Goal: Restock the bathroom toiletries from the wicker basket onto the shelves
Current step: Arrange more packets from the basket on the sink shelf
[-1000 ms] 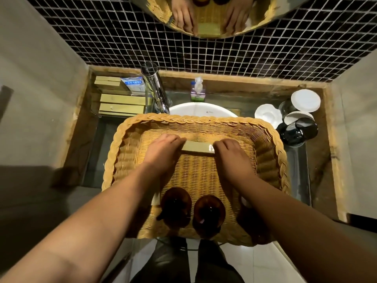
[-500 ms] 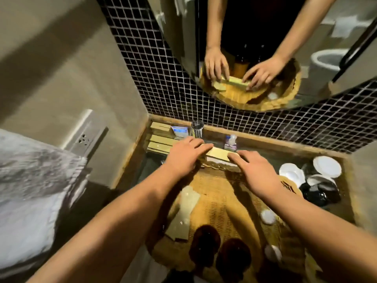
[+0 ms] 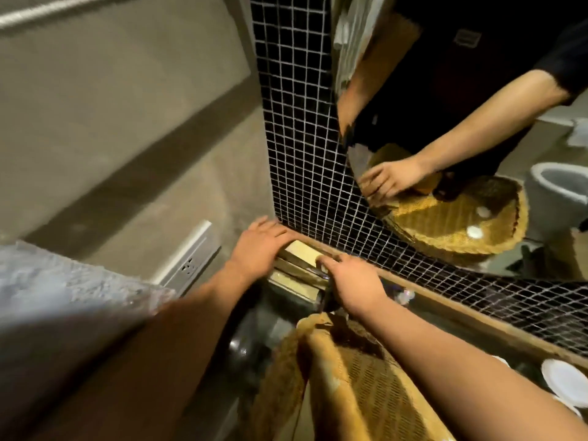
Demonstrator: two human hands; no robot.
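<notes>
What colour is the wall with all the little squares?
Black tiles with pale grout lines, clearest in the head view.

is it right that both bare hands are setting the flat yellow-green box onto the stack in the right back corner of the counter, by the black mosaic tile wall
Not quite: the corner is wrong. The head view shows the left hand and right hand placing the flat yellow-green box onto the stack in the left back corner, where the black mosaic tile wall meets the grey side wall.

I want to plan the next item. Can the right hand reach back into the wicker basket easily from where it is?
Probably yes: the right hand rests at the boxes, just beyond the wicker basket, whose open top shows nothing over it except that forearm.
</notes>
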